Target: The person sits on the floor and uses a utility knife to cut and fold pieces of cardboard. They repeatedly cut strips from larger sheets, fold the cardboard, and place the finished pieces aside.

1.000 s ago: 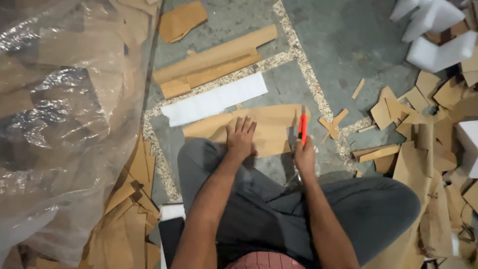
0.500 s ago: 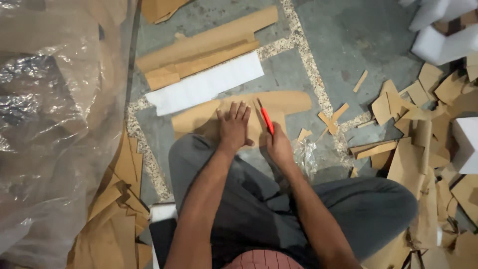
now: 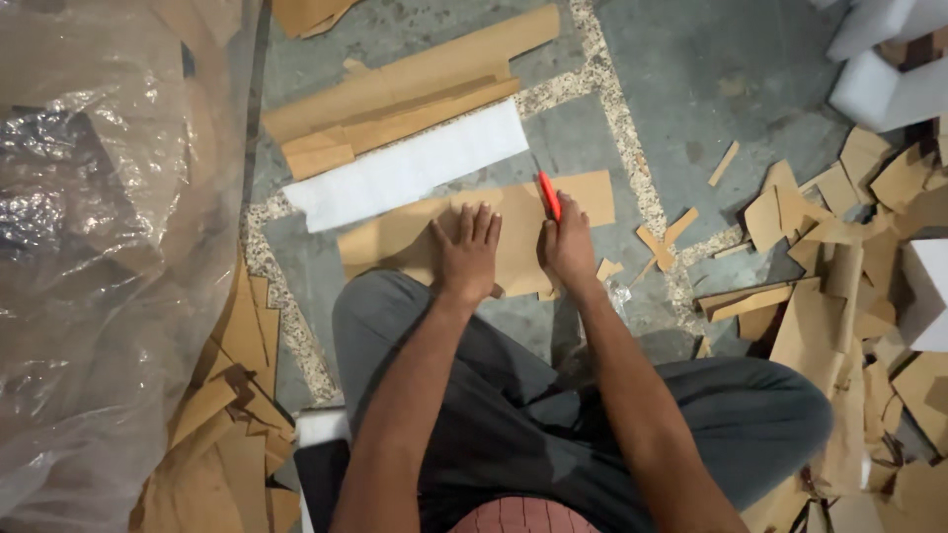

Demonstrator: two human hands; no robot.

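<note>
Left hand: the left hand (image 3: 467, 252) lies flat, palm down, fingers straight and slightly spread, pressing on the cardboard sheet (image 3: 415, 237); it grips nothing.
Right hand: the right hand (image 3: 568, 247) is curled shut round the red knife (image 3: 549, 194), just beside the left hand at its 3 o'clock.
Knife: slim, smooth red handle, sticking out of the fist toward 12 o'clock, tilted a little to 11; its tip rests on the sheet.
Cardboard sheet: flat, matte brown, a long uneven strip lying on the floor at 12 o'clock from the knees, running from 9 to 3 o'clock under both hands.
Foam strip: a white foam strip (image 3: 405, 168), long and rectangular with a faintly grainy surface, just beyond the sheet at 11 o'clock.
Cardboard strips: longer brown cardboard strips (image 3: 405, 84), stacked with ragged ends, lie past the foam at 12 o'clock.
Floor: grey concrete floor (image 3: 691, 79), rough, crossed by pebbly speckled seams.
Scraps: small jagged cardboard scraps (image 3: 849, 247) piled at 3 o'clock.
Plastic: crinkled clear plastic sheeting (image 3: 99, 247), shiny, bunched at 9 o'clock.
Foam blocks: white foam blocks (image 3: 884, 59) at 2 o'clock.
</note>
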